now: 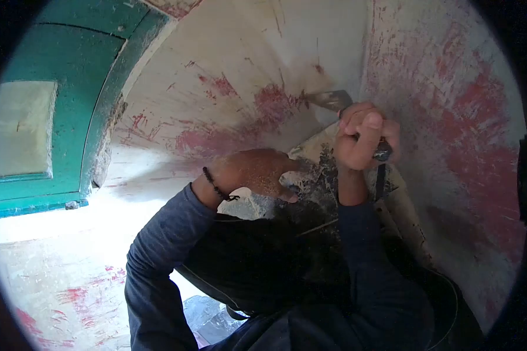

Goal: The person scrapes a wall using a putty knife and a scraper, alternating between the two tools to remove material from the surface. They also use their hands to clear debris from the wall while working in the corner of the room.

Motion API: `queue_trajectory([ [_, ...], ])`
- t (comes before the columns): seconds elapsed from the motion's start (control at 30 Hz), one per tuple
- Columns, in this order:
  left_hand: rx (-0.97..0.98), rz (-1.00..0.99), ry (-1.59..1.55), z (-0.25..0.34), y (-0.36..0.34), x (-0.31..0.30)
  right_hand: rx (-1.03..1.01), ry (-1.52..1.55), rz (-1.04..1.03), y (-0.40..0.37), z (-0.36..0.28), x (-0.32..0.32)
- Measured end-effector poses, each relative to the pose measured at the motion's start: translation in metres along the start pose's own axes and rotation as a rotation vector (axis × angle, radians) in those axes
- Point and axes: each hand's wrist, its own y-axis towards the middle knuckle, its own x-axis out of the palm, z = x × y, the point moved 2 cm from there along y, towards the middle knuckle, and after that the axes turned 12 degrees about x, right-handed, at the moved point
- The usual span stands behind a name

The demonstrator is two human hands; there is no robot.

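Clenching a scraper [332, 99] against the stained wall [451, 88] is the right hand [363, 137]; the left hand [257, 172] rests with fingers loose.

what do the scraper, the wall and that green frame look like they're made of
Scraper: thin dull grey blade, looks like metal. Wall: probably plaster, off-white and matte, with scratches and worn red paint patches. Green frame: likely painted wood, judging by its panelled moulding; not certain.

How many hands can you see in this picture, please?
2. The left hand rests on a smeared board at centre; the right hand grips a scraper against the wall.
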Motion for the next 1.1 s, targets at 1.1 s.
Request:
queue_trajectory([
  [1.1, 0.0, -0.015, 0.038, -0.008, -0.001, 0.0, 0.045, -0.055, -0.076, 0.005, 0.006, -0.01],
])
